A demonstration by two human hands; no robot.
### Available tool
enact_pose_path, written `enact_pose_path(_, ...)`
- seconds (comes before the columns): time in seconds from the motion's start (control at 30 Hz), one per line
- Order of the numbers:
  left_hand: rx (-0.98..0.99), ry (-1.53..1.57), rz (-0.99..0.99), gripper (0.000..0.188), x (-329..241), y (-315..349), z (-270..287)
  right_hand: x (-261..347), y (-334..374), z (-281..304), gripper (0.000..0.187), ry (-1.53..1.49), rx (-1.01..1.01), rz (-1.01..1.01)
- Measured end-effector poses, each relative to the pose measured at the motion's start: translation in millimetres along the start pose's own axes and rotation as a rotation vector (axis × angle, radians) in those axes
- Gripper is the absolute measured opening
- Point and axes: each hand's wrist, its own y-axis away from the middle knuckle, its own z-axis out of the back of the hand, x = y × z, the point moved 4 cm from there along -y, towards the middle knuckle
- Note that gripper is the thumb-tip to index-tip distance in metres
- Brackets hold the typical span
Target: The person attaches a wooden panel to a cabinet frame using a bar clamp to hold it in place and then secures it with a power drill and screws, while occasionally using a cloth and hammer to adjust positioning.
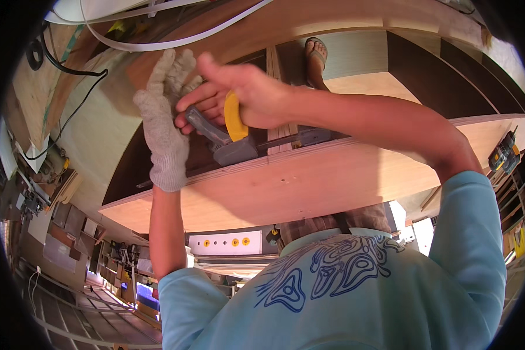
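My left hand wears a knitted, light grey glove and is raised, its fingers stretched upward and apart. My right hand is bare and slightly blurred; its thumb sticks up and its fingers reach toward the glove. Whether they touch it I cannot tell. In front of the right hand stands a bar clamp with a grey handle and a yellow lever, partly covering the palm. The clamp's dark bar runs along the top edge of a plywood panel, with a second grey jaw farther right.
Beyond the panel are dark and pale wooden boards and a foot in a sandal. A white strip curves across the top. At left hangs a black cable. A yellow-and-black power tool is at far right.
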Motion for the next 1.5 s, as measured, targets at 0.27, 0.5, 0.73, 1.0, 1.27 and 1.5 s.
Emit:
enact_pose_path(0.27,0.171,-0.226,0.079,0.061,-7.1,-0.7,-19.4,-4.8,-17.4,-3.3,0.083,-0.025,0.053,-0.047)
enact_pose_path(0.5,-0.077,-0.299,0.054,0.061,-14.2,9.9,-18.0,-8.7,-18.8,-19.9,0.065,0.243,-0.179,0.022)
enact_pose_path(0.73,-0.222,-0.934,-0.894,0.050,-20.3,23.2,-27.0,-1.1,-10.5,4.8,0.062,0.202,-0.437,0.286)
enact_pose_path(1.0,0.401,-1.354,-0.991,0.073,14.3,157.0,-68.4,29.3,234.8,-16.3,0.042,0.783,-0.905,1.077)
enact_pose_path(1.27,0.297,-1.540,-1.140,0.074,70.5,194.5,-81.4,-182.5,389.1,67.3,0.038,1.824,-1.783,0.837)
enact_pose_path(1.5,0.267,-1.562,-1.253,0.069,84.0,204.8,-80.5,-210.7,387.8,42.5,0.053,1.798,-1.944,0.890)
